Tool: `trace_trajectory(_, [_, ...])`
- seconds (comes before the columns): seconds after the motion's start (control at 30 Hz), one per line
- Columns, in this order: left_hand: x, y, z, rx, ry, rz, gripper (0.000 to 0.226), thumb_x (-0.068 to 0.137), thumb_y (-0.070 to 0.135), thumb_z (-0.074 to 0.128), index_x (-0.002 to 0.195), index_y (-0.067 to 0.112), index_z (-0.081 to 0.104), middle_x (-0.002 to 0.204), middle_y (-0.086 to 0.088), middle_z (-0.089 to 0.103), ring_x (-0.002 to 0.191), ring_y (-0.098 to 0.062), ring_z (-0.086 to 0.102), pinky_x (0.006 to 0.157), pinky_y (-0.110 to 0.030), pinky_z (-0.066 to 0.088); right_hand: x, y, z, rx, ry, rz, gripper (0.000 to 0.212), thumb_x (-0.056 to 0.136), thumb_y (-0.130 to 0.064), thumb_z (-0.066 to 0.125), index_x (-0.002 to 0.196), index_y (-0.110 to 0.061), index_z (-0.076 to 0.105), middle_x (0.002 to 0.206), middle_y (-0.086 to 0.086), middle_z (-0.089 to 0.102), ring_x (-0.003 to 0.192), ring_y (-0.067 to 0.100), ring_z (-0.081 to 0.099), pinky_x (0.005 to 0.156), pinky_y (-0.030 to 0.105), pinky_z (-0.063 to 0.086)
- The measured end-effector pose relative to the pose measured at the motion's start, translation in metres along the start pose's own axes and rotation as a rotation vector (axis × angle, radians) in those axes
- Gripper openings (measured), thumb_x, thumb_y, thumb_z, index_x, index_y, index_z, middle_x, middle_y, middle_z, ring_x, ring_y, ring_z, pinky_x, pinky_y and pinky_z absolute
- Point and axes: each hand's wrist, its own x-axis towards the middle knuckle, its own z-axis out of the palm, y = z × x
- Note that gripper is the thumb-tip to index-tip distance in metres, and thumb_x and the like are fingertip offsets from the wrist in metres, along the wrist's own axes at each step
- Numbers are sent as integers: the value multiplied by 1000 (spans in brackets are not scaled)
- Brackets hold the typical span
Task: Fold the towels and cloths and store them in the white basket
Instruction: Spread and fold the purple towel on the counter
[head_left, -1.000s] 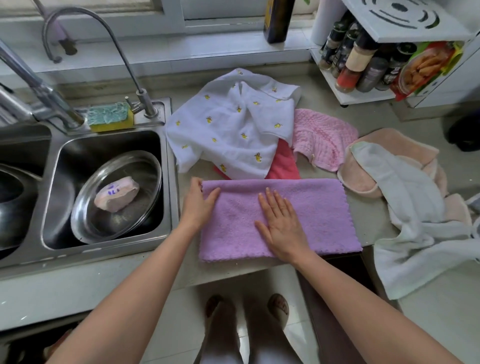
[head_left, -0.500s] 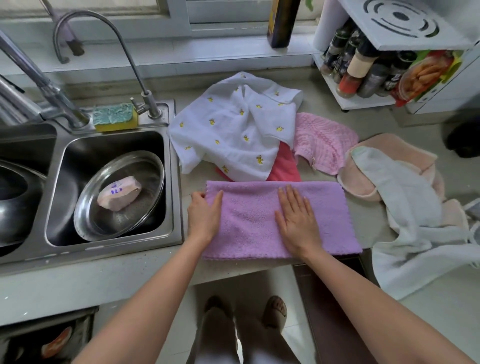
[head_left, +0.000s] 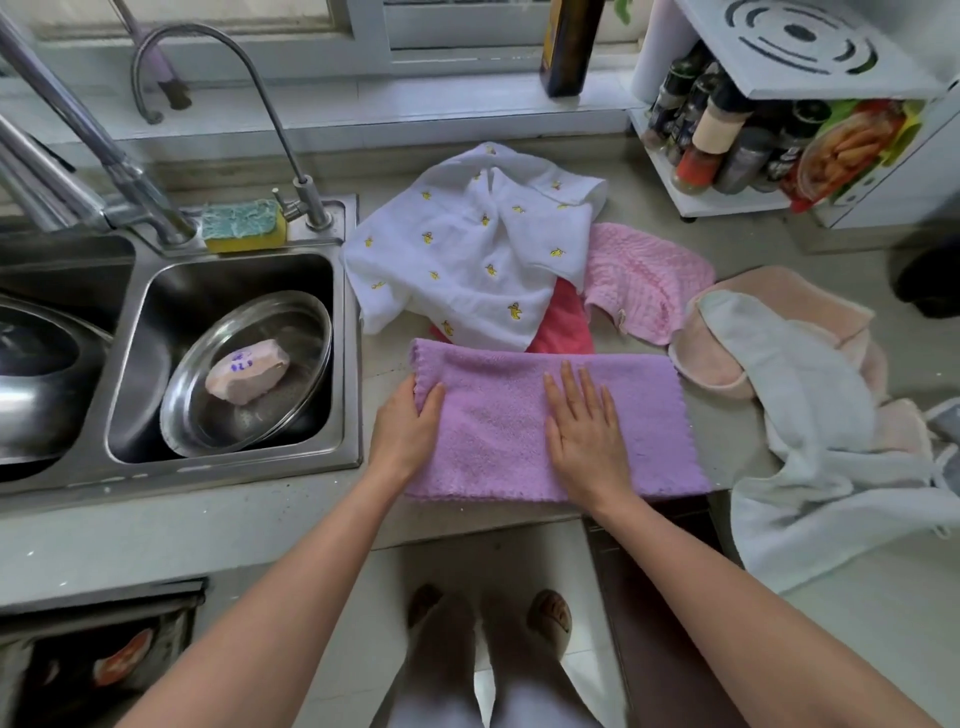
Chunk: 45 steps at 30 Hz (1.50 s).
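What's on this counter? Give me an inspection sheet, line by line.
Surface: grey countertop beside a steel sink.
Job's things: purple towel folded flat at the front edge; white banana-print cloth, red cloth, pink cloth, peach towel and pale towel unfolded. White basket: not seen.
Clutter: sponge, steel dish in the sink, spice rack.
Grippers: left hand grips the purple towel's left edge; right hand presses flat on it.
Cables: nothing seen.
Surroundings: window sill, dark bottle.
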Motion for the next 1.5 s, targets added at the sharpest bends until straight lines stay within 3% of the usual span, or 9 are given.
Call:
trace_trajectory(0.13, [-3,3,1,-20,12,-9,27,98,38,45,105,16,59,89,3,60,82,-18,58,73,-32,47,-47,5,14,-58,5,-53,55,95,-28,28,148,-16,31,155,4,26,143,24,25,114,44,18])
trace_trajectory(0.5, [-11,41,13,-110,-4,80,17,96,33,51,89,18,56,79,5,59,73,-14,56,63,-29,42,-61,6,14,-13,-98,-128,55,96,-35,25,147,-16,35,154,2,28,142,23,28,114,41,15])
trace_trajectory(0.6, [-17,64,27,-103,-24,134,11,93,24,56,82,21,54,75,5,59,68,-11,53,58,-19,38,-48,18,-19,631,-147,74,44,102,-30,29,142,-14,42,148,2,39,138,18,34,114,34,22])
trace_trajectory(0.7, [-21,86,52,-55,-113,188,18,86,16,60,104,17,61,88,2,65,78,-15,60,66,-24,41,-30,49,-70,1415,-85,577,29,104,-20,33,118,-8,55,114,18,63,96,27,62,84,30,49])
trace_trajectory(0.8, [-29,109,85,-50,-199,201,31,84,11,63,115,12,59,93,0,65,80,-16,61,69,-21,45,-22,88,-102,1636,-89,769,38,103,-32,33,106,-4,59,99,16,67,86,24,66,72,29,56])
trace_trajectory(1.07, [-39,149,154,-39,-471,276,27,83,10,68,103,21,53,83,15,59,70,7,57,62,-3,39,-7,126,-107,1449,-248,862,38,101,-38,36,94,-10,60,84,7,64,67,15,62,67,27,53])
trace_trajectory(1.13, [-35,147,157,9,-557,263,20,89,21,64,106,23,53,86,11,63,79,1,62,67,-8,45,-1,126,-104,1424,-223,855,36,100,-34,41,80,-10,59,69,4,61,56,12,61,51,18,49])
trace_trajectory(1.3, [7,120,142,265,-83,389,31,86,11,57,117,7,59,109,-11,62,99,-31,57,86,-38,46,17,122,-80,845,-162,614,23,88,-27,61,91,-5,65,84,7,64,85,22,61,72,29,43])
trace_trajectory(1.5, [62,101,121,557,-332,372,45,89,27,57,130,10,52,123,-12,61,112,-33,55,96,-38,40,26,117,-72,743,-63,529,38,89,-8,54,57,-19,36,57,-5,42,61,15,43,54,27,26])
